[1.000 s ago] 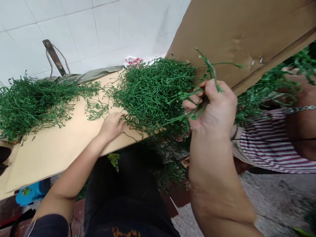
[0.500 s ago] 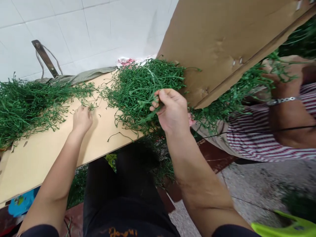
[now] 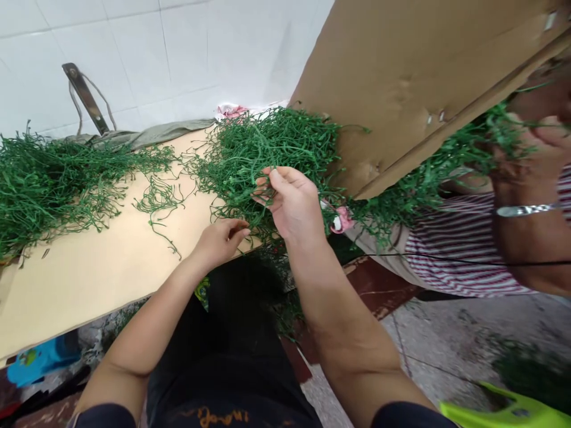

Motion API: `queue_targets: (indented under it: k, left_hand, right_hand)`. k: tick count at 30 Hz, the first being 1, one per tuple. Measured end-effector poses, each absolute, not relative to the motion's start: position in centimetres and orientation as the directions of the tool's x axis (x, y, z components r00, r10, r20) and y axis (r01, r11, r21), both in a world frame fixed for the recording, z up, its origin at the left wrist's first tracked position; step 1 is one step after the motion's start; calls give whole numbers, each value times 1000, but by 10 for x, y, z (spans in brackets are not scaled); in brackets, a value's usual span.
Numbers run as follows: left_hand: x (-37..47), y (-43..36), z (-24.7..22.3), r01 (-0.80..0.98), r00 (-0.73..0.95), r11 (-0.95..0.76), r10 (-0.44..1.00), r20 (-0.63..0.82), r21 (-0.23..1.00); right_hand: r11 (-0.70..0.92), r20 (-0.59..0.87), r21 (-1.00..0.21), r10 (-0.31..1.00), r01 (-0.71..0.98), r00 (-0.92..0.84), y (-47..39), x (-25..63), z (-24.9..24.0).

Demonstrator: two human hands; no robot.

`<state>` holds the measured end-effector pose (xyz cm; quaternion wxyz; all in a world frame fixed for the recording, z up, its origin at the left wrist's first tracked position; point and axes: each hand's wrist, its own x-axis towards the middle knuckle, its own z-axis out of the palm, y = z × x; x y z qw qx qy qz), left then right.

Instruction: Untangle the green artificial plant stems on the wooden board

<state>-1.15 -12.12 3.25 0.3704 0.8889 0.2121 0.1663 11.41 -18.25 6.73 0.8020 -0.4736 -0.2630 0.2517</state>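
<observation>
Thin green stems with small buds at their tips lie in a tangled pile [image 3: 276, 139] on the board [image 3: 111, 273]. My right hand [image 3: 297, 202] is at the near side of this pile, thumb and forefinger pinched on green stems, the other fingers curled. Lower left of it, my left hand [image 3: 220, 241] is at the pile's front edge, thumb and fingertips close together; what they hold, if anything, I cannot make out. A small loose bunch of stems [image 3: 159, 199] lies on the board left of my hands.
A bigger heap of stems [image 3: 49, 184] covers the board's left end. A cardboard panel [image 3: 392, 77] rises at right, with a co-worker's arm [image 3: 530, 214] and more stems [image 3: 419, 184] beyond. Behind are a tiled wall [image 3: 187, 59] and grey cloth [image 3: 165, 131]. A lime-green plastic piece [image 3: 504, 410] is lower right.
My left hand has moved right from the middle of the board to the pile's front edge, uncovering a small bunch of stems. My right hand has shifted slightly left and down.
</observation>
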Motion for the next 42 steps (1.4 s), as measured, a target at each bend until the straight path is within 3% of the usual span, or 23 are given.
queue_targets:
  k: [7, 13, 19, 25, 30, 32, 36, 42]
  left_hand:
    - [-7, -128, 21, 187, 808, -566, 553, 202, 803]
    - [-7, -137, 17, 101, 886, -212, 464, 9, 972]
    - [-9, -150, 16, 70, 884, 29, 462, -75, 997]
    - [-16, -158, 7, 153, 891, -45, 439, -118, 987]
    - [-29, -145, 16, 150, 778, -404, 611, 144, 902]
    - [-35, -139, 25, 134, 683, -461, 684, 256, 877]
    - [-40, -136, 43, 74, 493, -446, 794, 356, 892]
    - [-25, -143, 46, -66, 631, -181, 754, 181, 981]
  right_hand:
    - [432, 174, -886, 645, -167, 744, -187, 120, 65]
    - [457, 191, -877, 615, -148, 765, -187, 123, 62]
    - [434, 206, -895, 614, -108, 762, -186, 127, 59]
    - [458, 187, -880, 582, -129, 791, -183, 119, 63]
    - [409, 223, -911, 592, -51, 774, -188, 114, 64]
    - [392, 240, -920, 600, -19, 764, -189, 113, 63]
    - [361, 318, -926, 595, 107, 738, -190, 109, 57]
    - [257, 516, -845, 620, 469, 591, -191, 86, 51]
